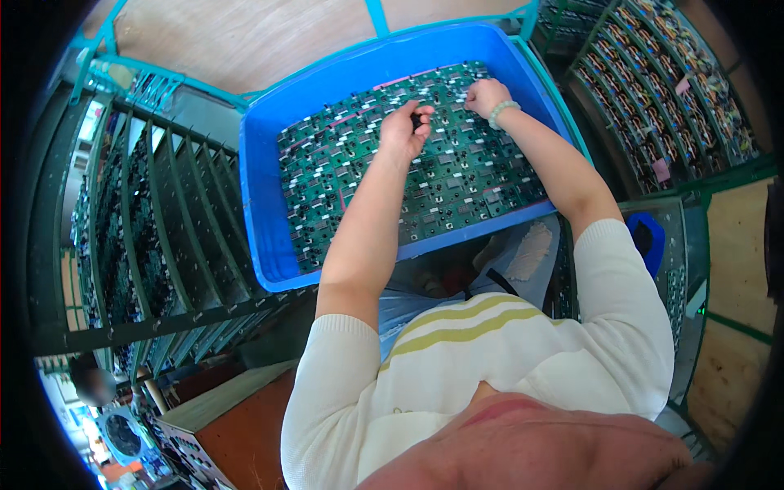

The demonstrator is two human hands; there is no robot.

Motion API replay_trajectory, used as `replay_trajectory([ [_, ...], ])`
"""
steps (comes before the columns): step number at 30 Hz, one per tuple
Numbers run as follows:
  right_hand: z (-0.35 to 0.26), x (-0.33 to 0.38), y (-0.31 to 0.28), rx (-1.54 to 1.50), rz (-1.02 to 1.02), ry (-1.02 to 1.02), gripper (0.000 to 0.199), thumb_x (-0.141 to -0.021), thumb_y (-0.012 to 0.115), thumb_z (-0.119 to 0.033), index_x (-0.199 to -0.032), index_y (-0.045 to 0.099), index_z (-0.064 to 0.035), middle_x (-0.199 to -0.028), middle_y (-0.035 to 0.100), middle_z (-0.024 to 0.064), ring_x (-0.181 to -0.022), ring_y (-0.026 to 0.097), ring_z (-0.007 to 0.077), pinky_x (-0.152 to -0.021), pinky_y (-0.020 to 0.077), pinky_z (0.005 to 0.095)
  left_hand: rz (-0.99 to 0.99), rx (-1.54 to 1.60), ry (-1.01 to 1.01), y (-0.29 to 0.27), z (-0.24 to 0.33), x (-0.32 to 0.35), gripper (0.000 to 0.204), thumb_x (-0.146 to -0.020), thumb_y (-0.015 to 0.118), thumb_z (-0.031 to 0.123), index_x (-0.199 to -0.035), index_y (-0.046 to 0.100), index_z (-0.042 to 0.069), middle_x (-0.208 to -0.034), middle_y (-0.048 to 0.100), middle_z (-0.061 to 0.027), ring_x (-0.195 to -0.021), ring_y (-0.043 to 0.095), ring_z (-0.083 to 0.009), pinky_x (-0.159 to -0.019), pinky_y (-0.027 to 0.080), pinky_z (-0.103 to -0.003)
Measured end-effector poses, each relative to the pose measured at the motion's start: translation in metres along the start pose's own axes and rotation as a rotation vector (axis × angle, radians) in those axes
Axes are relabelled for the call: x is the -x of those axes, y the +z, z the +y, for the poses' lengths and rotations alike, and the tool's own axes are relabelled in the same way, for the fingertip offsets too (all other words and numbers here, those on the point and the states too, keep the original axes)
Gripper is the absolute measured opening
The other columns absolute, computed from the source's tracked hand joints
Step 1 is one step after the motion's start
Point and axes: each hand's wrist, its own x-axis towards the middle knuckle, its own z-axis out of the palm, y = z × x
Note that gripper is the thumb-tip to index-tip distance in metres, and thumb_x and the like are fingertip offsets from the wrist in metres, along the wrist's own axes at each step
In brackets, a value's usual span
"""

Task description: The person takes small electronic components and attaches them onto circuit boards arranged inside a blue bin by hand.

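Pinching a small dark part (417, 121), left hand (403, 131) and curled right hand (485, 96) rest on green boards (457, 175) filling the blue bin (265, 196).

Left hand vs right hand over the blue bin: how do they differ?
The left hand pinches a small dark part between fingertips; nothing can be made out in the right hand, whose fingers curl down onto the green circuit boards. The right wrist wears a pale bead bracelet; the left wrist is bare. The right hand sits farther back in the blue bin than the left. Both are bare and over the boards.
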Motion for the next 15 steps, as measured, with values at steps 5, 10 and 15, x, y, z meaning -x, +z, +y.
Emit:
replay_trajectory([
  [5,0.004,0.009,0.001,0.117,0.061,0.040,0.014,-0.064,0.058,-0.023,-0.068,0.063,-0.0106,-0.073,0.060,0.0124,-0.070,0.057,0.0291,-0.064,0.0465,0.0387,-0.088,-0.160,0.084,0.004,-0.014,-0.001,0.019,-0.082,0.051,0.024,-0.075,0.047,0.007,-0.064,0.048,-0.0028,-0.050,0.040,-0.0074,-0.036,0.029,-0.017],
  [10,0.003,0.014,0.001,0.090,0.083,-0.032,0.013,-0.063,0.060,-0.023,-0.066,0.064,-0.0103,-0.072,0.060,0.0110,-0.072,0.056,0.0280,-0.066,0.0458,0.0384,-0.085,-0.065,0.058,0.004,-0.018,-0.002,0.015,-0.082,0.050,0.020,-0.079,0.053,0.005,-0.060,0.045,0.0012,-0.049,0.040,-0.0072,-0.039,0.030,-0.019],
  [15,-0.002,0.010,0.002,0.153,0.114,-0.047,0.013,-0.064,0.059,-0.022,-0.067,0.064,-0.0102,-0.073,0.059,0.0099,-0.073,0.054,0.0277,-0.067,0.0449,0.0374,-0.025,-0.114,0.094,0.010,-0.013,0.003,0.011,-0.081,0.052,0.015,-0.079,0.052,0.005,-0.064,0.048,0.0002,-0.052,0.043,-0.0074,-0.041,0.034,-0.020],
])
